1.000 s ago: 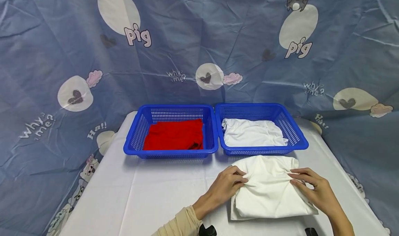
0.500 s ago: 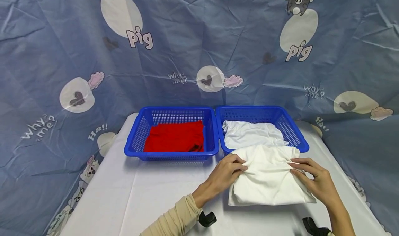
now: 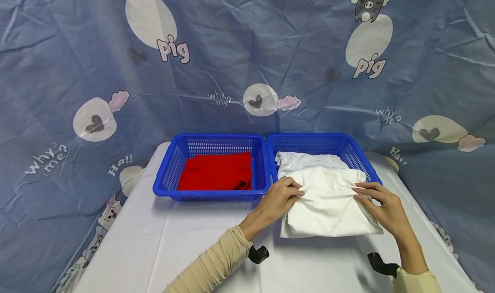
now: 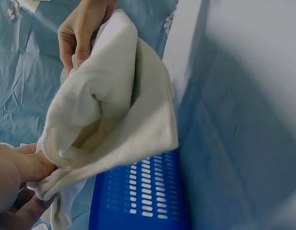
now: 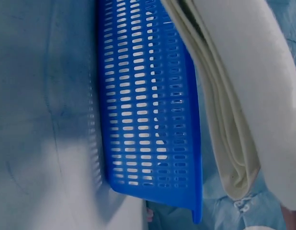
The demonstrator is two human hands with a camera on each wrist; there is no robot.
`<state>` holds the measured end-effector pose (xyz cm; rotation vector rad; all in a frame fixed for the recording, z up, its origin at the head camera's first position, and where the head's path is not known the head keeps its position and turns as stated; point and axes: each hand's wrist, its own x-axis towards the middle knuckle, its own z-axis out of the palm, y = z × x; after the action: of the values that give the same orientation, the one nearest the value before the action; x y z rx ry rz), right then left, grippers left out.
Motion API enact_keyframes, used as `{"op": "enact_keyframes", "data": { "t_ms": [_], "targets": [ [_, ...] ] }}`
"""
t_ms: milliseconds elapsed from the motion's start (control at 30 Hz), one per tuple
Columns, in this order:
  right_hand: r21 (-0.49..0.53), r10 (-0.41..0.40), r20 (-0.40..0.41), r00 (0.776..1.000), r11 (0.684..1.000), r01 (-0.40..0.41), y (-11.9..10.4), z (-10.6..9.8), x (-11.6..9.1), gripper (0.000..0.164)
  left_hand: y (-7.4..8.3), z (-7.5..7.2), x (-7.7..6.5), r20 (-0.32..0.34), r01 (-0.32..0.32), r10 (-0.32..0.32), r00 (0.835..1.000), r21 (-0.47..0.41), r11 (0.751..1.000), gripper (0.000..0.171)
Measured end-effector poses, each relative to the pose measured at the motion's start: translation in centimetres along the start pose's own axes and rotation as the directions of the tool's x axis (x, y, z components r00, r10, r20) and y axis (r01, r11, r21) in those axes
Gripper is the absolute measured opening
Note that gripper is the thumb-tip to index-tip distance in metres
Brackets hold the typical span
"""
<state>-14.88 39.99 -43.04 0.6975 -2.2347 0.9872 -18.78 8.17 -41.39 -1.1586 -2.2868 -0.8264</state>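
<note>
A blue cartoon-print backdrop (image 3: 247,48) is hung behind a white tabletop (image 3: 174,245). Two blue baskets are set side by side at its far edge: the left basket (image 3: 166,185) is filled with red cloth (image 3: 216,170), the right basket (image 3: 332,142) with white cloth (image 3: 309,160). A folded white garment (image 3: 328,202) is held over the right basket's near rim. Its left edge is pinched by the left hand (image 3: 278,198), its right edge by the right hand (image 3: 380,207), fingers curled into the fabric, forearms stretched forward.
</note>
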Motion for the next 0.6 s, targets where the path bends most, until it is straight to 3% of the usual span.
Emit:
{"op": "enact_keyframes", "data": {
  "t_ms": [167, 200, 233, 367, 600],
  "targets": [
    [0.024, 0.035, 0.001, 0.999, 0.999, -0.035, 0.9, 0.2, 1.0, 0.028, -0.9, -0.1, 1.1, 0.01, 0.009, -0.009, 1.0, 0.009, 1.0, 0.013],
    [0.011, 0.044, 0.002, 0.999, 0.999, -0.044, 1.1, 0.3, 1.3, 0.028, -1.0, -0.1, 1.3, 0.013, 0.015, -0.015, 1.0, 0.009, 1.0, 0.013],
    [-0.044, 0.08, 0.003, 0.997, 0.996, -0.079, -0.1, 0.3, 1.9, 0.029, -1.1, -0.2, 1.6, 0.018, 0.018, -0.018, 1.0, 0.012, 1.0, 0.013],
    [-0.087, 0.128, 0.009, 0.992, 0.988, -0.127, 0.6, 0.4, 2.6, 0.03, -1.7, -0.2, 2.3, 0.035, 0.026, -0.027, 0.999, 0.028, 0.999, 0.013],
    [-0.053, 0.169, 0.034, 0.985, 0.985, -0.167, 1.7, 0.6, 3.3, 0.028, -2.7, 0.2, 3.3, 0.068, 0.046, -0.049, 0.996, 0.042, 0.998, 0.014]
  ]
}}
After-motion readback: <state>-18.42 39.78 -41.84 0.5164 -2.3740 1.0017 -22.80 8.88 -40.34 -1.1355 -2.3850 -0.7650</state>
